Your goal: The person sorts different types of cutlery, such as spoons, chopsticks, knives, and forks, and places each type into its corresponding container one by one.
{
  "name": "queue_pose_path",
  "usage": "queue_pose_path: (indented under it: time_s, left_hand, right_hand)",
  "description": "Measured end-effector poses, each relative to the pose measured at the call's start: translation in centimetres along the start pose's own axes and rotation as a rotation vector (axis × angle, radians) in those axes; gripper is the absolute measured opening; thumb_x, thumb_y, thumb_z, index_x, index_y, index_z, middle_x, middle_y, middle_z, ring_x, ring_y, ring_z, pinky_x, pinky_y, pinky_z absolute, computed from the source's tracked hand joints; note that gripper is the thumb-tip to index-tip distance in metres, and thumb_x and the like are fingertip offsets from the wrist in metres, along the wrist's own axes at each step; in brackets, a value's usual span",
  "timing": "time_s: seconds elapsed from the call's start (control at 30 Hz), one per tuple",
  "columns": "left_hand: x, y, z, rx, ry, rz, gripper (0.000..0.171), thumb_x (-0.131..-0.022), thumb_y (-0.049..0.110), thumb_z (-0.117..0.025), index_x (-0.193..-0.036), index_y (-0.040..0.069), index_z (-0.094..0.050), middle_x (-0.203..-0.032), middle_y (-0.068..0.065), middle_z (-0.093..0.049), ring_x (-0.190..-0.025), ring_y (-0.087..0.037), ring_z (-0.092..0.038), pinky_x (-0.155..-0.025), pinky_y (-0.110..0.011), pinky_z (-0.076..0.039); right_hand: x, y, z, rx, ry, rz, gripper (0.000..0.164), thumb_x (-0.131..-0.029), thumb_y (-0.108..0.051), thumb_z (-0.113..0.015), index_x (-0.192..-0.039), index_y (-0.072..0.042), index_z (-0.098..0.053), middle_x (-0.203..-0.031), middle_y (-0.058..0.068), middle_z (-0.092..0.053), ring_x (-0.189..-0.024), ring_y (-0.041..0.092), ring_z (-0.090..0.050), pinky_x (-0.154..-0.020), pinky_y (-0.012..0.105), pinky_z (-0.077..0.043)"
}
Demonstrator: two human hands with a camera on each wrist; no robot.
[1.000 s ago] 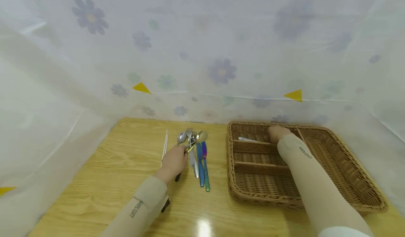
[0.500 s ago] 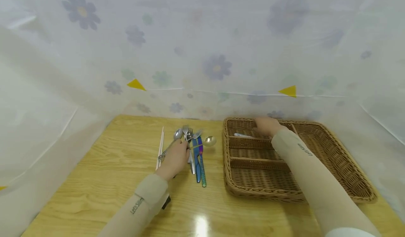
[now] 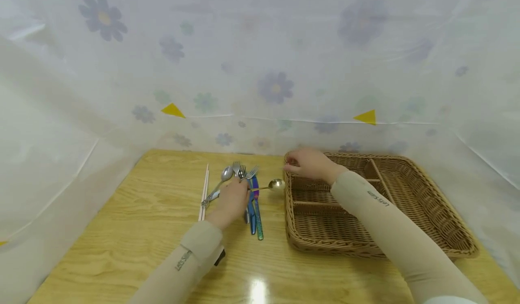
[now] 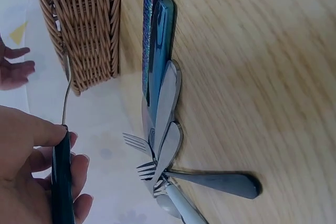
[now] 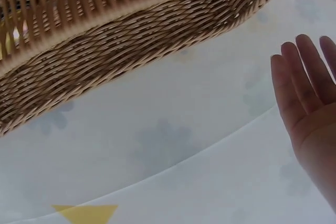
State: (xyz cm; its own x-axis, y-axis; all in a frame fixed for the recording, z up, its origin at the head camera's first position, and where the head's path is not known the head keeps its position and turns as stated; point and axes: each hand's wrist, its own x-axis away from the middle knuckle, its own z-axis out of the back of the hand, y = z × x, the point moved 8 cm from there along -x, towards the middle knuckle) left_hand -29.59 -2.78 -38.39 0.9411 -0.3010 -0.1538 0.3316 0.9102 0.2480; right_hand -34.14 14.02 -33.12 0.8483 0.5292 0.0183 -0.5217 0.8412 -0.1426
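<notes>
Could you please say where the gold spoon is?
In the head view, the gold spoon is in the left hand, its bowl just left of the wicker basket.

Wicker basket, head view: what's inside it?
The basket shows dividers and woven floor; nothing lies in the visible parts. The right hand and sleeve cover parts of the left-side compartments; anything beneath is hidden.

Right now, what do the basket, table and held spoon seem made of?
Basket: matte brown wicker or woven plastic, going by its interlaced strands.
Table: glossy wood or laminate, from its grain and bright reflection.
Spoon: probably polished metal, from its golden gleam; its smooth dark handle could be plastic or coated metal.
</notes>
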Motion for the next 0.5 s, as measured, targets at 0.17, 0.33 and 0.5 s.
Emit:
queue_pose_path:
  time_s: [0.17, 0.33, 0.5]
  left_hand:
    - [-0.1, -0.1, 0.2, -0.026, 0.017, 0.024, 0.017, -0.093, 0.021, -0.056, -0.098, 0.005, -0.060, -0.094, -0.011, -0.060, -0.080, -0.023, -0.061, -0.071, -0.039, -0.049]
    - [-0.1, -0.2, 0.7, -0.023, 0.041, 0.038, 0.017, -0.093, 0.020, -0.056, -0.099, 0.005, -0.060, -0.094, -0.010, -0.060, -0.081, -0.022, -0.060, -0.071, -0.037, -0.047]
    - [-0.2, 0.2, 0.9, -0.020, 0.032, 0.029, 0.017, -0.094, 0.022, -0.054, -0.099, 0.006, -0.060, -0.093, -0.009, -0.059, -0.084, -0.022, -0.059, -0.072, -0.038, -0.047]
  right_hand:
    - [-0.3, -1.3, -1.4, 0.008, -0.069, 0.008, 0.058, -0.088, -0.055, -0.053, -0.123, -0.008, -0.056, -0.121, 0.011, -0.060, -0.101, 0.024, -0.061, -0.087, 0.043, -0.049]
    - [-0.6, -2.2, -2.4, 0.029, -0.095, 0.013, 0.069, -0.085, -0.057, -0.057, -0.133, -0.009, -0.047, -0.134, 0.013, -0.051, -0.117, 0.030, -0.053, -0.095, 0.047, -0.045]
    - [-1.0, -3.1, -2.9, 0.080, -0.093, 0.061, 0.071, -0.083, -0.056, -0.060, -0.135, -0.011, -0.045, -0.137, 0.011, -0.046, -0.127, 0.032, -0.044, -0.103, 0.048, -0.039]
